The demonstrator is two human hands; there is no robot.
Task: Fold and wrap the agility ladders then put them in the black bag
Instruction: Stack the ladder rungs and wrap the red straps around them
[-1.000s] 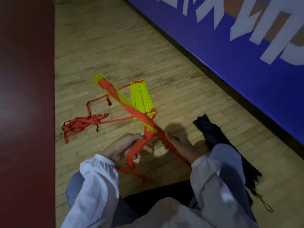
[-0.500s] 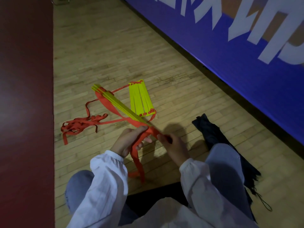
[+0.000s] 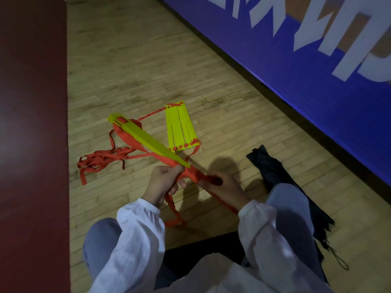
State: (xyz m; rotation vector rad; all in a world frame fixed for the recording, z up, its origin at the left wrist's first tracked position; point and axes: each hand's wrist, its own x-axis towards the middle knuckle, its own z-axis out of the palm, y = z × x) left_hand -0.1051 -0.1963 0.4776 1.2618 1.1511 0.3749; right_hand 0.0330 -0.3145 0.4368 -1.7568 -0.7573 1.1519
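Observation:
A stacked bundle of yellow ladder rungs (image 3: 146, 138) slants up to the left above the floor, with red strap wound around it. My left hand (image 3: 163, 182) grips the bundle's near end together with the strap. My right hand (image 3: 222, 187) pinches the red strap (image 3: 196, 176) just right of it, and the strap runs on under my wrist. A second set of yellow rungs (image 3: 179, 127) lies flat on the floor behind. Loose red strap (image 3: 99, 161) is piled at the left. The black bag (image 3: 273, 170) lies crumpled by my right knee.
I sit on a wooden floor (image 3: 148, 60). A dark red painted zone (image 3: 31, 144) runs along the left. A blue banner wall (image 3: 296, 60) with white letters closes the right side. The bag's drawstring (image 3: 338, 261) trails near my right leg.
The held bundle has turned edge-on and dropped lower to the left. My left hand has risen to grip its near end, and my right hand has shifted along the strap.

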